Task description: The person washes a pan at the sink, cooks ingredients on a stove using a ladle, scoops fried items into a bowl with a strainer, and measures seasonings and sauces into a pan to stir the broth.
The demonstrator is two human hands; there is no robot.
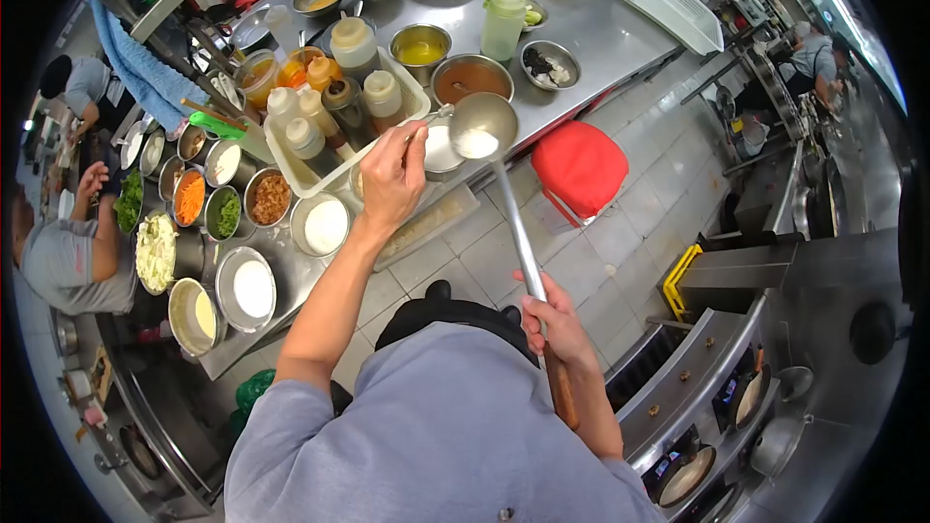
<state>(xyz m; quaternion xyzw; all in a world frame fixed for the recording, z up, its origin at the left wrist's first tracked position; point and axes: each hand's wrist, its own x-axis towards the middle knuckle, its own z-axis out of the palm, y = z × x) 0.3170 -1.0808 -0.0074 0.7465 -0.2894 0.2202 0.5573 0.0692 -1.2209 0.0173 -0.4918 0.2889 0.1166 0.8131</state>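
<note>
My right hand is wrapped round the long handle of a metal ladle, near its wooden end. A small amount of white stuff lies in the ladle's bowl, which is over the counter's edge. My left hand pinches the thin handle of a small spoon at the ladle's rim. Just below the ladle is a bowl of white powder, partly hidden. A bowl of brown sauce stands behind the ladle.
Squeeze bottles stand in a white tray on the steel counter. Bowls of chopped ingredients are at the left. A red stool stands beyond the counter edge. Stoves are at the right. Other people work at both sides.
</note>
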